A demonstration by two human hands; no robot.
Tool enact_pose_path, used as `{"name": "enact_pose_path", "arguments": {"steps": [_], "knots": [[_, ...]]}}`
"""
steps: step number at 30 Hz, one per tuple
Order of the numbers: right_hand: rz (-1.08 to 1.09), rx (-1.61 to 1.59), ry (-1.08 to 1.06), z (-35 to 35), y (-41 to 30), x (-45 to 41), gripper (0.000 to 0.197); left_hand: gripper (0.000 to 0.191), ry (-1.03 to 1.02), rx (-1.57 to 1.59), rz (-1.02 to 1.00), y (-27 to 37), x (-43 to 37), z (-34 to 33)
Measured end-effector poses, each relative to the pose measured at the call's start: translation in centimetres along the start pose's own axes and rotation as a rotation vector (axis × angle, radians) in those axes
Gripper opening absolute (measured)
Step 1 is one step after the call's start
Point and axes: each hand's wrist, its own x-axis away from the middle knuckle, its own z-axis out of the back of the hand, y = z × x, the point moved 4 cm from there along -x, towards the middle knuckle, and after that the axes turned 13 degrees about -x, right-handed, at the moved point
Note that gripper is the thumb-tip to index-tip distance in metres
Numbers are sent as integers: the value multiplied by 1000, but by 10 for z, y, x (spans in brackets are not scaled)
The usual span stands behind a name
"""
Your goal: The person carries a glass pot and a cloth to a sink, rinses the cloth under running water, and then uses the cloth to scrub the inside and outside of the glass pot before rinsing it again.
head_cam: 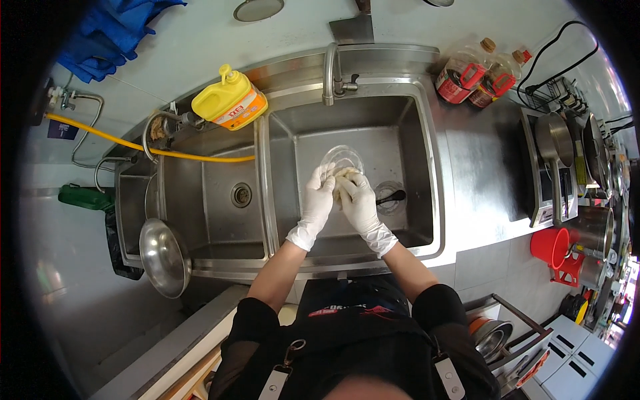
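Observation:
Both of my hands wear white gloves and meet over the right basin of a stainless steel sink. My left hand grips the near-left rim of a clear round dish, which looks like a glass or plastic bowl or lid. My right hand is closed on a pale, crumpled cloth or sponge, pressed near the dish's near edge; the fingers partly hide both. On the basin floor to the right, a black-handled utensil lies across a clear round thing, perhaps another bowl or the drain.
A curved faucet stands behind the basin. At its left are a yellow detergent jug and a yellow hose. A metal bowl leans at the sink's front left. Large bottles and a saucepan stand on the right.

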Motion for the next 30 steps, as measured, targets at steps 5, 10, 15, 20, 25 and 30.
{"name": "enact_pose_path", "arguments": {"steps": [5, 10, 15, 20, 25, 30], "knots": [[-57, 64, 50, 24, 29, 4, 14, 25, -81, 415, 252, 15, 2, -1], [120, 58, -92, 10, 0, -5, 19, 27, -55, 401, 212, 5, -6, 3], [-74, 43, 2, 28, 30, -8, 17, 28, -79, 436, 297, 12, -5, 4], [166, 52, -383, -6, -17, 1, 43, 29, 165, 597, 437, -28, -7, 17], [-60, -69, -172, 18, 34, 0, 31, 30, 83, 666, 502, -25, -7, 22], [-791, -989, 220, 1, 73, 12, 25, 31, 91, 617, 268, -10, -2, 18]]}}
